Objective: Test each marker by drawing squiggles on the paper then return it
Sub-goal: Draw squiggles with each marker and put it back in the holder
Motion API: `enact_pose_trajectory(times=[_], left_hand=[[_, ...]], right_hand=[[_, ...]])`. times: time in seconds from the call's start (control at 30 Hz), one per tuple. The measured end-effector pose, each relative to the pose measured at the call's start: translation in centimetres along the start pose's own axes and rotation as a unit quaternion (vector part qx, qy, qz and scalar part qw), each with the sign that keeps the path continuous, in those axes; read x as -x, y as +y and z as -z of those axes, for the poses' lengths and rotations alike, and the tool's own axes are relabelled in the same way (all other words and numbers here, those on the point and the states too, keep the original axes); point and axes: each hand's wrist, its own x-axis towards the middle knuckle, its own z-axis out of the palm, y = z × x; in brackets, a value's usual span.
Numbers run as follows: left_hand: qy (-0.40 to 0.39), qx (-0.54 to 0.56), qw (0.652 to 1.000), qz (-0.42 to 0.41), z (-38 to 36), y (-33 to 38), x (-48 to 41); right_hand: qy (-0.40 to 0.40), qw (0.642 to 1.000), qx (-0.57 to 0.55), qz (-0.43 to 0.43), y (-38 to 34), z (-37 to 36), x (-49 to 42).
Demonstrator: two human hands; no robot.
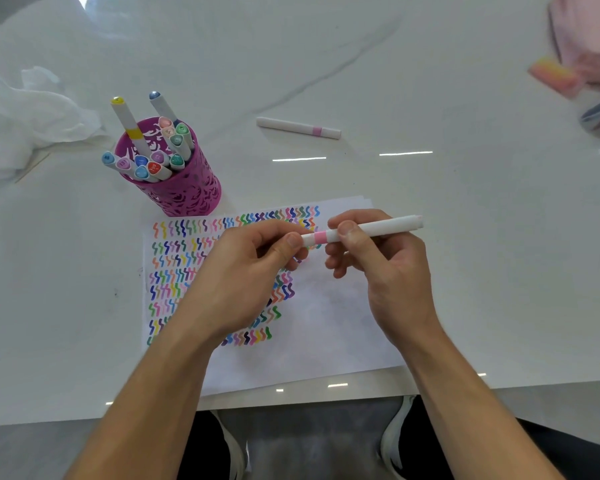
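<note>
Fingers (347, 228) pinch one marker (378, 226); second marker (298, 127) lies apart.

White tabletop (430, 98), glossy, with thin grey veins across it. Toward the left edge stands a magenta cup (191, 192) with a leafy cut-out pattern, holding white-bodied markers (155, 168) capped yellow, navy, green, blue, lilac, red and peach, and one wears a yellow band. The paper (326, 323) at the near edge is white, with rows of squiggles (174, 258) in orange, yellow, green, blue, purple and pink. Over it, a white marker (378, 228) with a pink band. A second marker (298, 127), same white, same pink band, lies farther back. There's a white tissue (32, 116) at the left edge, and a pink cloth (589, 39) in the far right corner beside a pink-and-yellow block (553, 76).
</note>
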Motion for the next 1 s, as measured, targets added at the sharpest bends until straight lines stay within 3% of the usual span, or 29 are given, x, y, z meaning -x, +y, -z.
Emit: enact_pose_trajectory(times=[0.83, 1.0], left_hand=[[0.059, -0.003, 0.997, -0.054, 0.1, 0.2, -0.1], [0.153, 0.046, 0.981, -0.113, 1.8, 1.2, 0.3]], right_hand=[[-0.035, 0.998, -0.051, -0.013, -0.3, -0.3, -0.1], [-0.015, 1.0, 0.003, -0.022, 0.0, -0.2, -0.2]])
